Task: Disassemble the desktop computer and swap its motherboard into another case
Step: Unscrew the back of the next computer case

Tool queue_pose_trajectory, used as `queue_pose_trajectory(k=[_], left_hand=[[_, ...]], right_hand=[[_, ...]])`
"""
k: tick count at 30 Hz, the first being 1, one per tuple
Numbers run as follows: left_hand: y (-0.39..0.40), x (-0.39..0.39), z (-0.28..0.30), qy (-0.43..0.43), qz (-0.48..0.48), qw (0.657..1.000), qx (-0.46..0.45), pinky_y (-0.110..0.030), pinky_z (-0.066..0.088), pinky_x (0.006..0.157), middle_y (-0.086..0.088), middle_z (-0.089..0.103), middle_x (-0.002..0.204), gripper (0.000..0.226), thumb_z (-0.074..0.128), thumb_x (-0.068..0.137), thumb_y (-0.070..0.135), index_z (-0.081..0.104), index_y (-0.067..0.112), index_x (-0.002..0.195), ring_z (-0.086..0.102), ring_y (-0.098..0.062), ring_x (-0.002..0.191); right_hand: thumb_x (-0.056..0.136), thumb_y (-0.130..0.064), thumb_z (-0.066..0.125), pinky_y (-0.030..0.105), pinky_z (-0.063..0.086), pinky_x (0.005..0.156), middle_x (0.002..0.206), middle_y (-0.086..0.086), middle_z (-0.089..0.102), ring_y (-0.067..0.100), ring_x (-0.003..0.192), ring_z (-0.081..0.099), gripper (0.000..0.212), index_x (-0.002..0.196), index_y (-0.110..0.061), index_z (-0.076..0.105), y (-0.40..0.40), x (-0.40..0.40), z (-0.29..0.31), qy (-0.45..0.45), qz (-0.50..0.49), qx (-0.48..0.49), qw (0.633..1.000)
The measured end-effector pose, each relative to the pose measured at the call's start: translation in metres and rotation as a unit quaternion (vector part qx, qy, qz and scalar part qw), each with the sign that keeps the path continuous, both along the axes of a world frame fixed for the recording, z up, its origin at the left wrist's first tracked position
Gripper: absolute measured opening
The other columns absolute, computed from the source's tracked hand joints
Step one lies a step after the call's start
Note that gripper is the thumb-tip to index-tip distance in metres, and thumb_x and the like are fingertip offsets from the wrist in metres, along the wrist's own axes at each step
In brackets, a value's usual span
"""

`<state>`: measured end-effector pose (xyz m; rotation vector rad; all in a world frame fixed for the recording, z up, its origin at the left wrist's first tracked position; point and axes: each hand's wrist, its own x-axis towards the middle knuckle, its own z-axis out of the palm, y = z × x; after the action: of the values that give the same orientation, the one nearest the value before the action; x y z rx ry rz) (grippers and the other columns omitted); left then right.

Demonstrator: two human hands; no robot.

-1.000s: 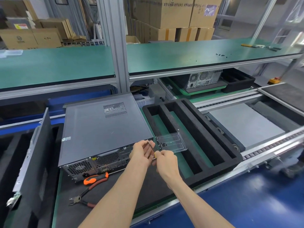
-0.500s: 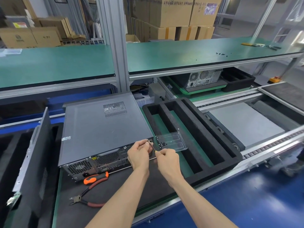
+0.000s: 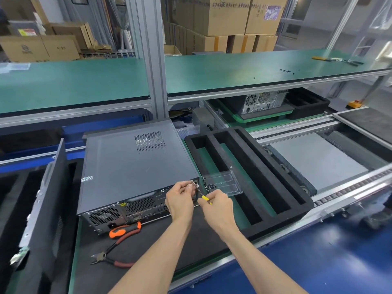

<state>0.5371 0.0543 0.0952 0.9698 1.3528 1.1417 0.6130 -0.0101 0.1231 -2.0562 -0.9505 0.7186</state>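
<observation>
1. The computer case point(image 3: 135, 166) lies flat on the black mat point(image 3: 161, 240), back panel facing the person, so its screws are easy to reach.
2. The right hand point(image 3: 218, 209) grips a small yellow-handled screwdriver point(image 3: 200, 193), tip at the case's back corner.
3. The left hand point(image 3: 180, 198) pinches the shaft near the tip, probably to steady it.
4. A clear tray point(image 3: 224, 183) just beside the case holds small black screws point(image 3: 209, 186), kept close so none get lost.
5. Orange-handled pliers point(image 3: 118, 242) lie near the front.
</observation>
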Motion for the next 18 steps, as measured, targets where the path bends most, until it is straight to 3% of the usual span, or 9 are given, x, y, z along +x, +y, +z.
queue_pose_trajectory(k=[3, 7, 9, 11, 14, 18], left_hand=[[0.000, 0.001, 0.000, -0.002, 0.006, 1.000, 0.000, -0.028, 0.058, 0.074, 0.008, 0.076, 0.075, 0.023, 0.064, 0.091, 0.005, 0.074, 0.023, 0.083, 0.073, -0.008, 0.075], [0.000, 0.004, 0.001, 0.001, 0.013, 1.000, -0.005, -0.025, 0.057, 0.071, 0.010, 0.075, 0.072, 0.020, 0.066, 0.090, 0.009, 0.074, 0.025, 0.081, 0.073, -0.008, 0.072], [0.002, 0.005, 0.001, 0.005, 0.020, 1.000, -0.009, -0.024, 0.056, 0.069, 0.010, 0.074, 0.070, 0.016, 0.069, 0.089, 0.013, 0.075, 0.025, 0.080, 0.073, -0.008, 0.071], [0.003, 0.005, 0.001, 0.006, 0.027, 1.000, -0.014, -0.024, 0.055, 0.066, 0.010, 0.074, 0.069, 0.012, 0.072, 0.086, 0.017, 0.075, 0.025, 0.078, 0.073, -0.009, 0.069], [0.005, 0.008, 0.003, -0.013, 0.047, 0.998, -0.031, -0.026, 0.056, 0.062, 0.006, 0.073, 0.065, 0.011, 0.076, 0.083, 0.017, 0.076, 0.023, 0.074, 0.073, -0.015, 0.066], [0.009, 0.016, 0.009, -0.074, 0.105, 0.986, -0.109, -0.027, 0.058, 0.062, -0.001, 0.073, 0.063, 0.011, 0.081, 0.080, 0.016, 0.076, 0.015, 0.071, 0.074, -0.017, 0.061]], right_hand=[[0.090, -0.030, 0.069, 0.034, 0.047, 0.072, 0.085, -0.004, 0.063, 0.014, 0.084, 0.058, 0.017, 0.088, -0.018, 0.057, 0.000, -0.002, 0.003, -0.001, 0.003, -0.003, 1.000], [0.098, -0.027, 0.053, 0.046, 0.054, 0.075, 0.072, 0.011, 0.071, 0.023, 0.062, 0.056, 0.040, 0.063, -0.007, 0.056, 0.000, -0.001, 0.003, 0.017, -0.015, -0.013, 1.000], [0.096, -0.027, 0.060, 0.043, 0.053, 0.073, 0.075, 0.010, 0.070, 0.025, 0.068, 0.059, 0.033, 0.072, -0.004, 0.059, -0.001, 0.000, 0.002, 0.013, -0.007, -0.013, 1.000], [0.090, -0.027, 0.070, 0.035, 0.046, 0.068, 0.082, 0.002, 0.065, 0.020, 0.078, 0.058, 0.021, 0.085, -0.011, 0.057, -0.002, 0.001, 0.001, 0.014, -0.003, -0.008, 1.000], [0.089, -0.031, 0.070, 0.030, 0.042, 0.065, 0.086, -0.003, 0.061, 0.014, 0.082, 0.056, 0.022, 0.091, -0.016, 0.054, -0.002, 0.001, 0.000, 0.009, -0.007, -0.001, 1.000], [0.100, -0.030, 0.050, 0.044, 0.053, 0.075, 0.074, 0.007, 0.071, 0.021, 0.069, 0.060, 0.039, 0.067, -0.011, 0.057, 0.001, 0.001, 0.000, 0.020, -0.011, -0.009, 1.000]])
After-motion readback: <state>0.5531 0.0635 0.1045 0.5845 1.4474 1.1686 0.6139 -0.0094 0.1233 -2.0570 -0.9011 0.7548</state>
